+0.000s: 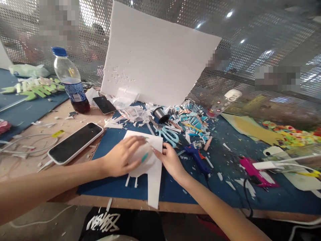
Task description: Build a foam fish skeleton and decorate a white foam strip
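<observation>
A cut piece of white foam board [154, 187] lies on the blue mat, its narrow lower part reaching past the table's front edge. My left hand [125, 156] rests over its upper left part, fingers spread, with teal on the thumbnail; the fingertips are slightly blurred. With the thumb on top, my right hand [172, 161] grips the board's right edge, its other fingers partly hidden. Two thin white strips [131, 181] show below my left hand. Light blue scissors [168, 135] and a dark blue glue gun [197, 158] lie close to my right hand.
A large white foam sheet [160, 53] leans at the back. A wire spool [161, 115] stands near blue and white scraps [194, 120]. To the left are a phone [75, 144] and a cola bottle [72, 87]; to the right, a magenta tool [259, 174] with cables.
</observation>
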`<state>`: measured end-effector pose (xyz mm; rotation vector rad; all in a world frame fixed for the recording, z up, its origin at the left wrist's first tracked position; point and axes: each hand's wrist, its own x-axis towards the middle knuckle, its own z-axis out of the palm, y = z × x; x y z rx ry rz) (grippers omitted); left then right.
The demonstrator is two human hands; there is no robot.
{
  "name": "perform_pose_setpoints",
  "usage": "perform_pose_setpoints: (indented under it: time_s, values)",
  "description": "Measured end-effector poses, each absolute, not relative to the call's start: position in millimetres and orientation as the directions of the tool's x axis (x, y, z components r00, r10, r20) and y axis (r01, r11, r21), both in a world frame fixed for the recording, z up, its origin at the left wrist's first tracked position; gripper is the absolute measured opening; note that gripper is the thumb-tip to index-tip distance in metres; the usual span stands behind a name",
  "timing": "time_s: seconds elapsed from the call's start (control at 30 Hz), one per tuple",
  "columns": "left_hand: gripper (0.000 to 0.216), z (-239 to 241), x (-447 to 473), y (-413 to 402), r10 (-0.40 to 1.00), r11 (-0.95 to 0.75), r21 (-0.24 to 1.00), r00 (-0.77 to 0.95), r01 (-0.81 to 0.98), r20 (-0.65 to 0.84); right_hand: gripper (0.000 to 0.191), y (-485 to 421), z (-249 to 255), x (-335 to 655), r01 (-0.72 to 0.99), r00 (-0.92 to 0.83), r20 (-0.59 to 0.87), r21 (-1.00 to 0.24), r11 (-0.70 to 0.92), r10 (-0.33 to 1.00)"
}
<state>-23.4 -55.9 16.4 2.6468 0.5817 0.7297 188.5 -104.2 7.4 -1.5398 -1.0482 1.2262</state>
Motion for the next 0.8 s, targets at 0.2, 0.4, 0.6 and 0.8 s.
perform_pose_setpoints:
  time_s: [0.2, 0.4, 0.6, 0.8]
  values:
    - [0.093, 6.6, -19.6, -65.2, 0.192, -0.903, 0.423, 0.95, 0.072, 0.247, 0.035, -97.1, 11.0, 189.1, 0.152, 0.163, -0.193, -0.964, -0.218, 0.968]
    - [0.095, 6.6, -22.1, -62.1, 0.165, -0.921, 0.385, 0.96, 0.067, 0.225, 0.03, -103.9, 24.0, 187.4, -0.089, 0.008, -0.29, -0.953, -0.289, 0.957]
    - [0.107, 14.6, -23.6, -63.1, 0.084, -0.931, 0.365, 0.98, 0.012, 0.183, 0.023, -111.7, 30.0, 197.8, -0.209, -0.113, -0.324, -0.916, -0.342, 0.939]
    - [0.1, 8.7, -21.3, -64.2, 0.152, -0.958, 0.274, 0.965, 0.09, 0.214, 0.033, -106.5, 45.0, 220.2, 0.258, 0.059, -0.201, -0.943, -0.21, 0.978]
